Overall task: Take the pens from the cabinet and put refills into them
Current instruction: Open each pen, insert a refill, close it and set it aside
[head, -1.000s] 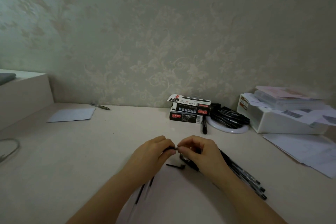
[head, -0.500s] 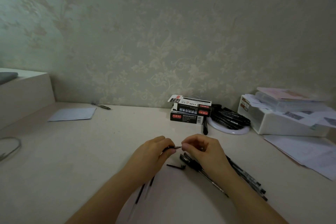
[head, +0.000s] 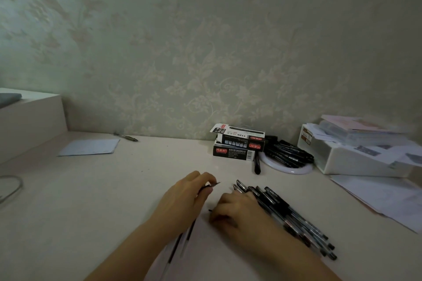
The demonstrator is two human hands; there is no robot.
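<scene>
The refilling step is in hand at the desk (head: 96, 201). The left hand (head: 187, 196) pinches a thin refill (head: 211, 185) between thumb and curled fingers, its metal tip poking out toward the right and pointing slightly up, clear of the desk surface. The right hand (head: 237, 209) is down on the desk just beside the row of black pens (head: 287, 214), fingers curled over a small dark piece (head: 210, 210) that shows only at its left end; whether those fingers actually grip it cannot be told, since the hand covers it. Two more slim refills (head: 180, 244) lie under the left forearm. Farther back stand two stacked refill boxes (head: 237, 143) and a white dish (head: 285, 167) heaped with more dark pens. By my reading, the next move calls for the right hand to lift a pen barrel or its tip section, line its opening up with the refill's tip, and slide the two together along one axis, since a thin refill will likely bend if pushed off-line.
</scene>
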